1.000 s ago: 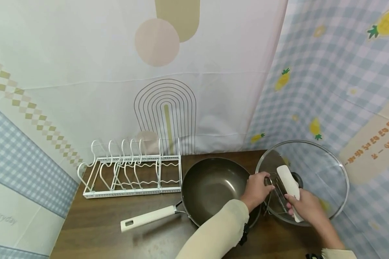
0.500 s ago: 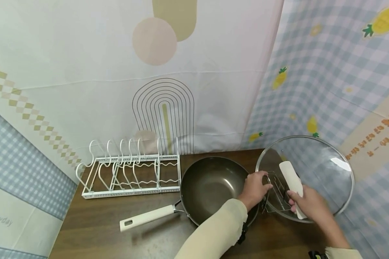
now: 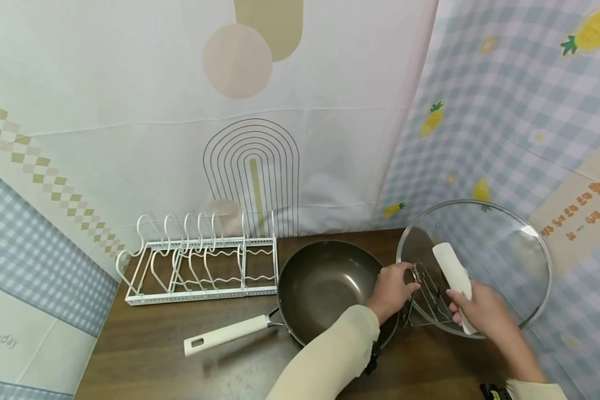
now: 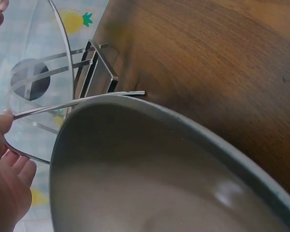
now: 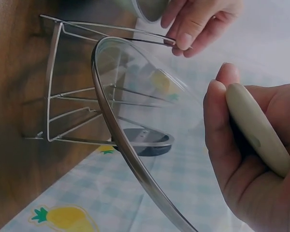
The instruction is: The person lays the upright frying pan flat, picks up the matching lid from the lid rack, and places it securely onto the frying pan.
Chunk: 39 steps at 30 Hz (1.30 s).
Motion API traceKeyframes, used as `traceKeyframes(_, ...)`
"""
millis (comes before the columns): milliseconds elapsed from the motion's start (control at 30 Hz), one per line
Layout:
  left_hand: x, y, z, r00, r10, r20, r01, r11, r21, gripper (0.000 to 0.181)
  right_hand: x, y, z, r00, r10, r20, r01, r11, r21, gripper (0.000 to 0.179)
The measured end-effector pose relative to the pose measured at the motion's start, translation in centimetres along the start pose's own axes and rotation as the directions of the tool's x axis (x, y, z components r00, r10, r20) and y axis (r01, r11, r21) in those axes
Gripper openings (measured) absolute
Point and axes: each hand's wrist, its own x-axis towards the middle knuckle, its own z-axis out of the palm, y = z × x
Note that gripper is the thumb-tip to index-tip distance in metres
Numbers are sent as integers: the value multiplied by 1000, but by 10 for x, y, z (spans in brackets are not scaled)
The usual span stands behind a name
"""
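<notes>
A large clear glass lid with a metal rim stands tilted at the right side of the table. My right hand grips its cream handle, fingers curled round it in the right wrist view. Behind and below the glass is a metal wire lid stand, its rear part seen through the lid. My left hand pinches the top of the stand's near loop, beside the wok's rim. Whether the lid's rim touches the stand cannot be told.
A dark wok sits mid-table, its cream handle pointing left. Farther left stands a white wire pot rack with several upright dividers. Printed cloth hangs behind and on both sides of the wooden table.
The lid, held in my right hand, has moved up and to the right. My left hand has stayed on the wire stand. The view has shifted slightly.
</notes>
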Motion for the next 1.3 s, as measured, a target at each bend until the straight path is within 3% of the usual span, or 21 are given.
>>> traceKeyframes(333, -4, -1, -12, 997, 67, 28, -65, 996, -53, 51, -10, -10, -18, 1000, 4, -15, -5, 999, -42, 42)
traceKeyframes(600, -4, 5, -21, 996, 75, 39, -72, 995, -71, 52, -15, -14, -32, 999, 29, 16, -28, 998, -47, 48)
traceKeyframes(900, -3, 1, -29, 997, 73, 4, -73, 995, -74, 51, -22, -21, -47, 1000, 5, 4, -4, 999, -48, 49)
traceKeyframes(1000, -6, -4, -36, 998, 69, 10, -68, 994, -88, 50, -24, -26, -52, 1000, -13, -7, 13, 996, -86, 50)
traceKeyframes(1300, -10, -13, -61, 993, 116, -7, -116, 988, -105, 50, -27, -38, -66, 997, -59, -49, 55, 995, -79, 43)
